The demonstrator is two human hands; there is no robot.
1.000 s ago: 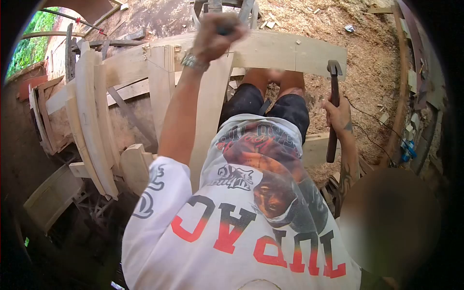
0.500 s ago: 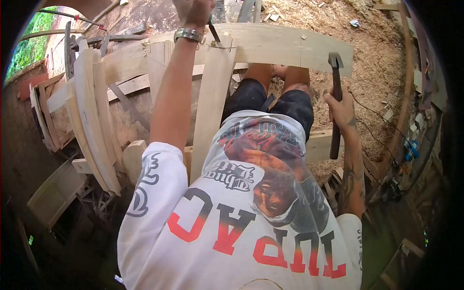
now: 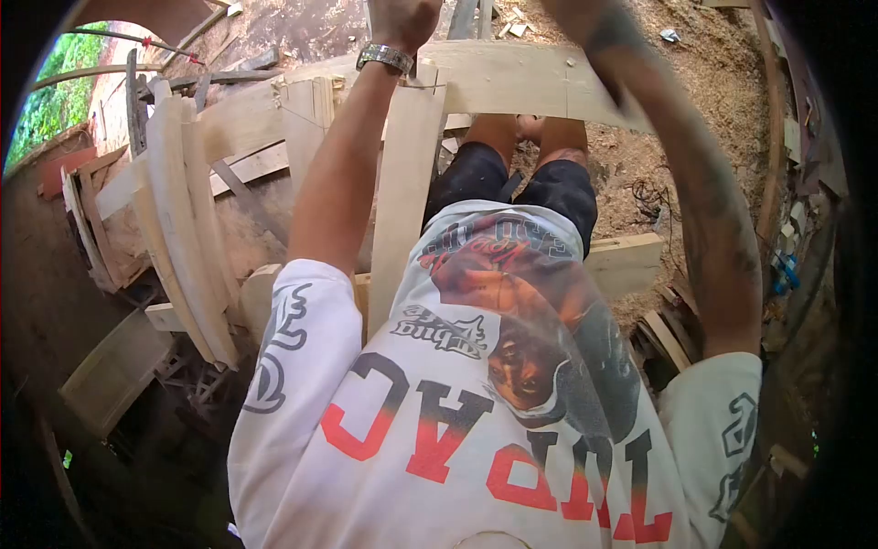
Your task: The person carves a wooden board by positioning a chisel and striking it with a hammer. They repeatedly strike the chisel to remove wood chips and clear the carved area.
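At the top edge, my left hand (image 3: 404,20), with a metal watch on its wrist, is closed around a chisel; its dark lower end (image 3: 412,69) points down at the joint where an upright pale board (image 3: 407,174) meets a long curved plank (image 3: 512,78). My right hand (image 3: 578,13) is raised at the top edge, blurred and partly cut off, to the right of my left hand. Below its wrist shows a dark, smeared hammer handle (image 3: 621,97); the hammer's head is out of view.
Several curved pale boards (image 3: 178,210) stand at the left. Wood shavings (image 3: 713,110) cover the ground beyond the plank. A short board (image 3: 626,261) lies right of my legs, near scrap wood (image 3: 668,339). A blue object (image 3: 785,274) is at the far right.
My right hand has swung up and left with the hammer, from beside the plank's right end to the top edge. My left hand has shifted slightly right.
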